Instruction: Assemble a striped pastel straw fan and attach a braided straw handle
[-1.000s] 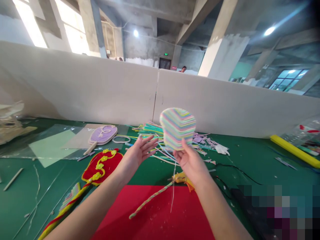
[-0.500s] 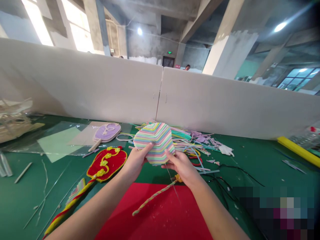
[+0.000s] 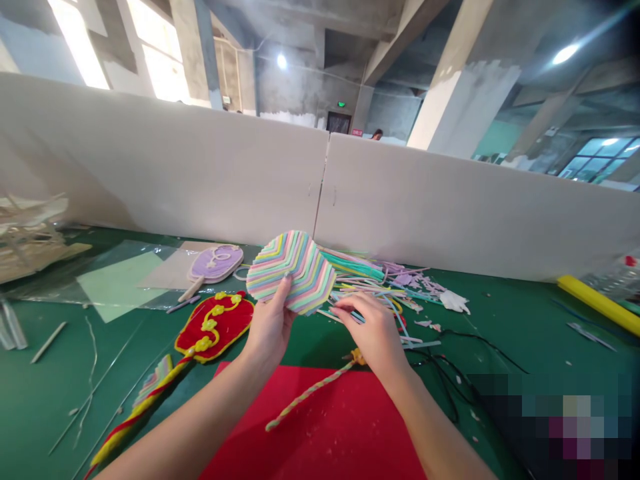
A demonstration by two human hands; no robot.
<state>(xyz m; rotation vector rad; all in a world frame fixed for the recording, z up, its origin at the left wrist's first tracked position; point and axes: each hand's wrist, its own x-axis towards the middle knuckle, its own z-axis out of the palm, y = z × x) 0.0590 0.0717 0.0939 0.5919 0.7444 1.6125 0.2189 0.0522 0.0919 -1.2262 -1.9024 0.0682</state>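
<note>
- While my left hand (image 3: 270, 323) grips the striped panel (image 3: 295, 270) by its near edge, thumb flat on the front and the other fingers mostly hidden behind, the piece is held up above the table with its face toward me.
- From my right hand (image 3: 369, 327) the panel lies to the left and slightly beyond; the fingertips are pinched together just beside its lower right edge, and whether something thin sits between them I cannot tell.
- My left hand is the nearer one, being on the panel itself; the right looks just short of touching it.
- Because the outline is nearly round, no clear long axis shows; the panel is canted, its flatter lower right side facing my right fingertips.
- Below, the braided rod (image 3: 307, 399) slants over the red sheet (image 3: 360, 427) from lower left to upper right, its far end at an orange-yellow piece (image 3: 357, 357) partly covered by my right hand.
- Past the panel to the right lies the heap of strips (image 3: 357, 267), and the partition (image 3: 225, 177) limits reach beyond.
- Close by my left wrist is the red fan (image 3: 213, 327); right of my right wrist, black cables (image 3: 443, 363) cross the green table (image 3: 515, 313).
- I judge the easiest room for moving to be toward me, over the red sheet between my forearms.
</note>
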